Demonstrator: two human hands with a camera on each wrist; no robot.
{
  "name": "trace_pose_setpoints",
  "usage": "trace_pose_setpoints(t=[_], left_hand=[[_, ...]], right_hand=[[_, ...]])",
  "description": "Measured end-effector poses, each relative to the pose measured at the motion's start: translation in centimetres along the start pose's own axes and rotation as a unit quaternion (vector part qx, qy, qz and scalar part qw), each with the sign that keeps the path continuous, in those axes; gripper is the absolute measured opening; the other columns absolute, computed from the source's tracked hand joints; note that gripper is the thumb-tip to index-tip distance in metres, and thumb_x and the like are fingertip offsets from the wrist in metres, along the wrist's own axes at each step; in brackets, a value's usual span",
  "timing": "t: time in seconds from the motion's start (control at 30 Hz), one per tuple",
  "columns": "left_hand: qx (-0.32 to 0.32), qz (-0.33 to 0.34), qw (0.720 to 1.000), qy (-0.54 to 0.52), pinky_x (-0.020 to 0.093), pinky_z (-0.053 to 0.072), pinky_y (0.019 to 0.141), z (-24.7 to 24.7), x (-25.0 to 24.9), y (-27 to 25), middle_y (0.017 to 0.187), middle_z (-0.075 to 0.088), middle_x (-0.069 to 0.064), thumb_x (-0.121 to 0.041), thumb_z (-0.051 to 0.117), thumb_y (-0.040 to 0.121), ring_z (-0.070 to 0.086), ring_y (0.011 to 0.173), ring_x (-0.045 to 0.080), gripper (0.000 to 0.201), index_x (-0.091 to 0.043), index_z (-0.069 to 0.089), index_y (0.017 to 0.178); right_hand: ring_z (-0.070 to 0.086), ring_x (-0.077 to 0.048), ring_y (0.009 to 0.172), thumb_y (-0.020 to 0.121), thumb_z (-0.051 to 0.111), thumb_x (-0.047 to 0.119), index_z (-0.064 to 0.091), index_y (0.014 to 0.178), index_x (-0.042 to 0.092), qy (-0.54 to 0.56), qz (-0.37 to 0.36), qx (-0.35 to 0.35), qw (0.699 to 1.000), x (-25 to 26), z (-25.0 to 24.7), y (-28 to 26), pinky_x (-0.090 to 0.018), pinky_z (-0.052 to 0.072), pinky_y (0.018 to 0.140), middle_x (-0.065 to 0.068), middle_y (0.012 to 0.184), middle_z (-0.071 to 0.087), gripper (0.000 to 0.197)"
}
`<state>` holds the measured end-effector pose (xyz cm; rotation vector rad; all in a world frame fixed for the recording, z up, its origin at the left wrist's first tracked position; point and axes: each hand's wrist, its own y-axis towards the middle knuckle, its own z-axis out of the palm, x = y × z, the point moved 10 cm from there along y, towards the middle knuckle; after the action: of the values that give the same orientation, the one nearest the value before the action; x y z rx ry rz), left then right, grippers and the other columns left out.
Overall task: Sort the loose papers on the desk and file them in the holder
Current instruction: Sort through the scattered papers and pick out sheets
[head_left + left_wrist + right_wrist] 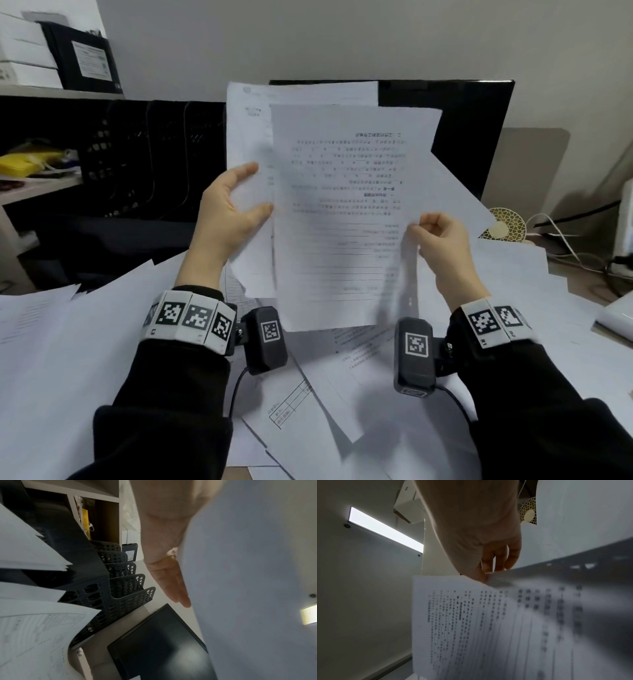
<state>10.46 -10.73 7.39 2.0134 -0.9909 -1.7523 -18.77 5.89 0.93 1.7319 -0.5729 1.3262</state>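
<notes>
Nearest, loose papers [85, 342] lie scattered and overlapping over the table [239, 474], some printed with forms and ruled boxes. Above them, both hands hold sheets up in front of the camera. The right hand [442, 240] has its fingers [498, 561] curled and pinches the right edge of a printed sheet [342, 219], whose text reads through reversed in the head view; the sheet is blurred. The left hand [227, 209] is spread, with fingers [173, 588] nearly straight behind a second sheet [250, 137] and the thumb in front of it, so that this sheet stands just behind and left of the printed one. A further sheet shows behind to the right of the printed one.

Farther off, on the left, the black mesh holder [126, 582] stands with its stepped compartments, near the shelves [96, 497]. Straight behind the raised sheets is a dark monitor [472, 137], and to the far right a small white fan [507, 224].
</notes>
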Motion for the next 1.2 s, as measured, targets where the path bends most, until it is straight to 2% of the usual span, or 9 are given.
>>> trace_pose_setpoints(t=[0.13, 0.27, 0.37, 0.43, 0.53, 0.8, 0.97, 1.1, 1.2], left_hand=[[-0.029, -0.004, 0.998, 0.051, 0.001, 0.032, 0.095, -1.6, 0.9, 0.1, 0.135, 0.052, -0.008, 0.010, 0.053, 0.086, 0.044, 0.122, -0.003, 0.056, -0.017, 0.051, 0.135], [-0.028, 0.029, 0.994, 0.105, -0.002, 0.041, 0.064, -1.7, 0.3, 0.3, 0.130, 0.057, -0.007, 0.013, 0.043, 0.084, 0.055, 0.078, 0.003, 0.057, -0.021, 0.060, 0.126], [-0.028, 0.065, 0.991, 0.111, 0.004, 0.044, 0.082, -1.0, -1.3, 0.2, 0.125, 0.061, -0.006, 0.009, 0.041, 0.087, 0.060, 0.099, 0.003, 0.051, -0.021, 0.064, 0.121], [-0.032, 0.076, 0.992, 0.099, 0.016, 0.050, 0.089, -0.6, -2.4, 0.1, 0.120, 0.062, -0.010, 0.007, 0.041, 0.090, 0.059, 0.094, -0.007, 0.047, -0.020, 0.065, 0.120], [-0.048, 0.104, 0.991, 0.076, 0.031, 0.053, 0.093, -0.3, -4.6, -0.1, 0.114, 0.062, -0.014, 0.002, 0.042, 0.093, 0.060, 0.097, -0.002, 0.041, -0.019, 0.065, 0.119], [-0.117, 0.244, 0.962, 0.041, 0.013, 0.038, 0.103, -0.2, -12.6, -2.4, 0.123, 0.058, -0.008, 0.003, 0.046, 0.091, 0.052, 0.118, -0.001, 0.040, -0.005, 0.058, 0.128], [-0.180, 0.267, 0.947, -0.009, 0.017, 0.037, 0.106, -2.3, -14.1, -3.1, 0.128, 0.054, -0.003, 0.003, 0.046, 0.090, 0.049, 0.123, -0.001, 0.042, 0.002, 0.050, 0.132], [-0.237, 0.271, 0.931, -0.068, 0.024, 0.040, 0.108, -4.9, -14.5, -3.3, 0.127, 0.054, 0.007, 0.005, 0.047, 0.088, 0.051, 0.122, 0.006, 0.043, 0.006, 0.047, 0.131], [-0.254, 0.259, 0.929, -0.078, 0.024, 0.042, 0.105, -5.9, -14.1, -3.2, 0.120, 0.057, 0.000, 0.004, 0.048, 0.087, 0.054, 0.117, 0.003, 0.040, 0.002, 0.051, 0.127]], right_hand=[[0.056, -0.010, 0.080, 0.087, 0.056, 0.005, 0.055, 0.079, 0.024, -0.063, -0.082, -0.100, 0.990, 2.7, -3.5, -0.1, -0.029, 0.045, 0.078, 0.014, 0.077, 0.056, 0.020], [0.057, -0.022, 0.095, 0.085, 0.050, 0.013, 0.059, 0.087, 0.023, -0.163, -0.209, -0.181, 0.947, 7.2, -5.2, -1.9, -0.041, 0.044, 0.086, 0.007, 0.087, 0.063, 0.014], [0.051, -0.026, 0.106, 0.087, 0.048, 0.012, 0.064, 0.092, 0.015, -0.222, -0.276, -0.205, 0.912, 9.7, -4.7, -3.1, -0.041, 0.036, 0.092, 0.000, 0.096, 0.065, 0.017], [0.052, -0.027, 0.107, 0.086, 0.049, 0.012, 0.066, 0.090, 0.015, -0.249, -0.318, -0.198, 0.893, 10.8, -3.7, -3.8, -0.047, 0.035, 0.099, -0.001, 0.096, 0.066, 0.017], [0.052, -0.029, 0.110, 0.085, 0.051, 0.008, 0.066, 0.085, 0.015, -0.281, -0.345, -0.151, 0.883, 10.8, -1.6, -4.0, -0.060, 0.022, 0.110, -0.002, 0.095, 0.064, 0.016], [0.042, -0.034, 0.128, 0.083, 0.061, 0.008, 0.068, 0.082, 0.019, -0.326, -0.341, -0.029, 0.881, 8.8, 2.6, -3.8, -0.070, 0.013, 0.106, -0.005, 0.111, 0.061, 0.013], [0.021, -0.041, 0.139, 0.084, 0.064, 0.007, 0.069, 0.083, 0.019, -0.312, -0.328, 0.003, 0.892, 8.1, 3.5, -3.8, -0.057, 0.024, 0.108, -0.015, 0.139, 0.044, 0.014], [0.035, -0.043, 0.123, 0.085, 0.062, 0.007, 0.071, 0.086, 0.017, -0.312, -0.313, -0.048, 0.896, 8.3, 2.5, -3.8, -0.040, 0.036, 0.092, -0.020, 0.134, 0.044, 0.013], [0.049, -0.023, 0.077, 0.089, 0.056, 0.008, 0.065, 0.078, 0.013, -0.287, -0.301, -0.059, 0.907, 9.0, 1.5, -3.7, -0.031, 0.039, 0.063, -0.011, 0.099, 0.053, 0.015]])
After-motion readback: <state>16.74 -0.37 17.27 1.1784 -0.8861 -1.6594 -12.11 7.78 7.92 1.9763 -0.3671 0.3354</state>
